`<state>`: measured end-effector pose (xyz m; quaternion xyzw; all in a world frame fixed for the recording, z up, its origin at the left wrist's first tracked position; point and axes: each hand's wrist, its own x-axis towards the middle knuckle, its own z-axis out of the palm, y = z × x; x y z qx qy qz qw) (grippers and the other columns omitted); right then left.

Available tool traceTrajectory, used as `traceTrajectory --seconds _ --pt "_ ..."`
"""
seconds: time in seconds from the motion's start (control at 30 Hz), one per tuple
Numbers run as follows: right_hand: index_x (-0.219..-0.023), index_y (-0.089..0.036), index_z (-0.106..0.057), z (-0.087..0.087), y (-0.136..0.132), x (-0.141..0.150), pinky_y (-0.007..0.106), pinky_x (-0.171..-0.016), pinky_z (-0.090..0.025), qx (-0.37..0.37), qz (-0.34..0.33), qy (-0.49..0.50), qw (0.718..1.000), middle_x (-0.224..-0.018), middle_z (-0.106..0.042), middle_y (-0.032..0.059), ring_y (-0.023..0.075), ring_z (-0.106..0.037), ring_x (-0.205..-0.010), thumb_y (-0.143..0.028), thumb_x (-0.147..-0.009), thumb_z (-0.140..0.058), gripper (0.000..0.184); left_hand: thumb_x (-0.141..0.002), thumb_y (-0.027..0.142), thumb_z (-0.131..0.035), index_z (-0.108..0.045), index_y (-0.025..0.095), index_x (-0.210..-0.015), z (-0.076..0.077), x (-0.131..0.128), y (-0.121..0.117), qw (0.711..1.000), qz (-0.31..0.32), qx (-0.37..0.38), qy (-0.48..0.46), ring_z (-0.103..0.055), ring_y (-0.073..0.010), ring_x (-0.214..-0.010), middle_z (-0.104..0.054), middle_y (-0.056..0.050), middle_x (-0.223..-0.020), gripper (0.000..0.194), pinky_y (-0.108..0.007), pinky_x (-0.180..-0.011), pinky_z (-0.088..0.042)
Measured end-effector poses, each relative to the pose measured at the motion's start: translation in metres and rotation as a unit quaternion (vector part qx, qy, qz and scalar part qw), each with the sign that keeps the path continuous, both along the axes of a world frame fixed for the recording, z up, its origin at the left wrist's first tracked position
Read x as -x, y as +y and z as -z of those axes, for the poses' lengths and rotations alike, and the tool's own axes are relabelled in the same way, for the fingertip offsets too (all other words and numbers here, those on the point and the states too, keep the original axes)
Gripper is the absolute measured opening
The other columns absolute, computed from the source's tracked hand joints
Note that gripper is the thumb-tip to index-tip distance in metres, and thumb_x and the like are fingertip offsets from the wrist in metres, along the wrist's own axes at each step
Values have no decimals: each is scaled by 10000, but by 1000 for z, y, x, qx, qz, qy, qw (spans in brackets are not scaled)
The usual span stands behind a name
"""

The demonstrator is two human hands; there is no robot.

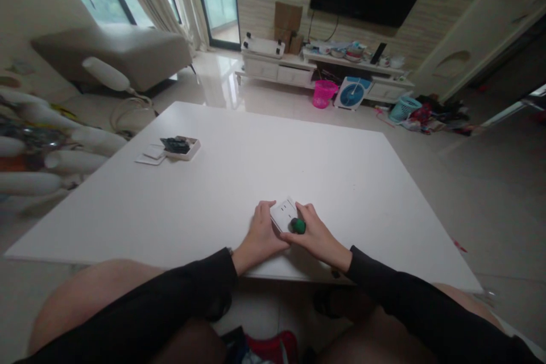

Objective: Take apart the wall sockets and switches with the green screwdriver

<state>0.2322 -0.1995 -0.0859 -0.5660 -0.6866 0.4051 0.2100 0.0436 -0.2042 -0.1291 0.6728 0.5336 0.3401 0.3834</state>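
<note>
Socket plate: The white, slotted socket plate (282,210) was held between both hands near the close edge of the bench (239,182), its sides set obliquely to that edge; no clear long axis was seen.
Left grip: The left hand (261,239) was partly closed, fingers at the plate's left side, thumb along its near side.
Right grip: The right hand (315,236) was curled at the plate's right side, fingertips at the far part, thumb by the near corner.
Green-handled tool: The green-handled tool (298,226) was held within the right hand, over the plate's right part; its tip could not be made out.
Nearer hand: Right for the tool; both were at the plate.
Open box: The open box (194,151), with dark packets (176,145), was placed well apart, ahead and left; flat white pieces (150,154) lay beside it.
Obstruction: Part of the plate was hidden by the tool.
</note>
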Motion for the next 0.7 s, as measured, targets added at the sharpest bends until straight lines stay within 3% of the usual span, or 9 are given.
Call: traceTrajectory --seconds 0.2,0.37,0.5,0.7 --pt "-1141 -201 -716 4 1 -15 364 -786 -555 64 1 44 997 -1081 -631 60 249 -611 -977 -306 -807 -769 354 -580 313 -890 -459 228 -1272 -13 6 4 993 22 -8 117 -515 -362 -1229 -510 -117 -1308 820 -548 -1012 -459" --pt "-1171 -176 -742 3 3 -26 328 -667 -542 83 -22 31 996 -1100 -692 90 231 -639 -870 -287 -804 -755 383 -597 309 -880 -471 225 -1302 -10 11 6 989 70 10 129 -565 -359 -1203 -568 -116 -1271 819 -543 -1011 -461" --pt "-1237 -154 -720 1 12 -35 365 -739 -564 69 -42 2 997 -1086 -735 107 232 -668 -859 -252 -827 -731 422 -588 209 -831 -476 203 -1329 -10 16 8 986 112 27 119 -601 -359 -1200 -606 -128 -1279 822 -526 -1020 -476" --pt "-1208 -166 -721 -1 27 -44 430 -975 -528 -9 -68 -36 997 -1134 -767 117 252 -691 -1023 -202 -817 -737 393 -591 151 -791 -479 196 -1388 -7 19 11 984 152 41 85 -637 -341 -1190 -640 -125 -1305 858 -493 -1009 -509"
